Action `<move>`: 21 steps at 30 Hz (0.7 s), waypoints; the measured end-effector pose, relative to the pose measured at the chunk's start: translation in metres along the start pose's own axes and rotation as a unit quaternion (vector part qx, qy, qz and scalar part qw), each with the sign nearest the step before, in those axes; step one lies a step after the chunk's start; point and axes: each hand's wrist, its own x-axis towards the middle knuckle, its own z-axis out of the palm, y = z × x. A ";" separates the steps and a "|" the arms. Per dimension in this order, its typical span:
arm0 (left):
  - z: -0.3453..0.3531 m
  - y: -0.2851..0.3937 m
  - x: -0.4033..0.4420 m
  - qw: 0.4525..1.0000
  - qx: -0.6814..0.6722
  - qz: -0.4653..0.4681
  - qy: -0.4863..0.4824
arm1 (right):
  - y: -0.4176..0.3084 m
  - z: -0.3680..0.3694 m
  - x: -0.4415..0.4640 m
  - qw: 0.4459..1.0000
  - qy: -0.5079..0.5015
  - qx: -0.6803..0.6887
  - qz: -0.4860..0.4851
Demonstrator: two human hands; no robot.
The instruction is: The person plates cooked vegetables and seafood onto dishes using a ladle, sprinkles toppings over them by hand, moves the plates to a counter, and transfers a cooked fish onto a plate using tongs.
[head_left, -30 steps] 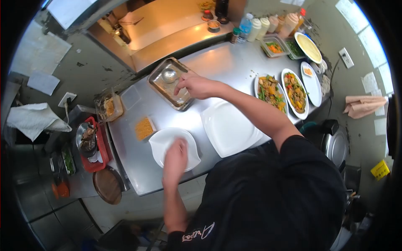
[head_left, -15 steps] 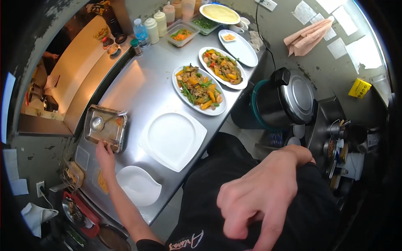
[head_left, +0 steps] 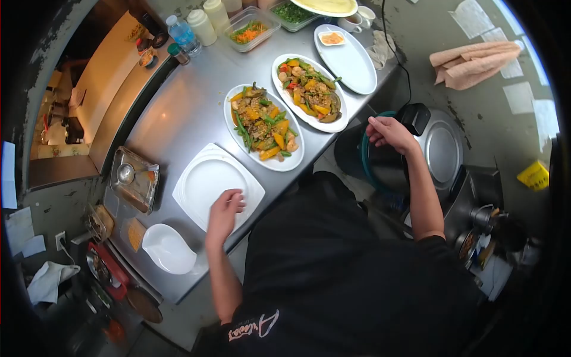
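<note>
Over the near edge of a square white plate is my left hand, its fingers loosely bent and apart, holding nothing that shows. My right hand hangs in the air beside the black-handled cooker, fingers curled; nothing shows in it. Two oval plates of stir-fried vegetables stand between the hands and the back of the counter, one nearer and one farther. A curved white bowl sits left of the square plate.
A metal tray with a ladle lies on the steel counter. Bottles, carrot and greens containers, and an oval plate line the back. A pink cloth hangs on the wall.
My left hand has moved from the metal tray to the square plate. My right hand has gone from close to the camera out toward the cooker. The view has shifted.
</note>
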 end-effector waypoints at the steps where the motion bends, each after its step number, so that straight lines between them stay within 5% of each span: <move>1: 0.023 0.003 0.010 0.999 -0.028 -0.030 -0.018 | 0.009 -0.006 0.014 0.999 -0.001 0.039 -0.007; 5: 0.094 0.003 0.048 0.982 -0.153 -0.112 -0.006 | 0.029 -0.008 0.056 0.982 -0.104 0.155 -0.036; 8: 0.132 0.011 0.064 0.953 -0.283 -0.073 0.079 | 0.032 0.005 0.073 0.964 -0.156 0.211 -0.030; 21: 0.175 0.003 0.091 0.925 -0.183 0.000 0.333 | 0.038 0.016 0.105 0.960 -0.170 0.220 -0.029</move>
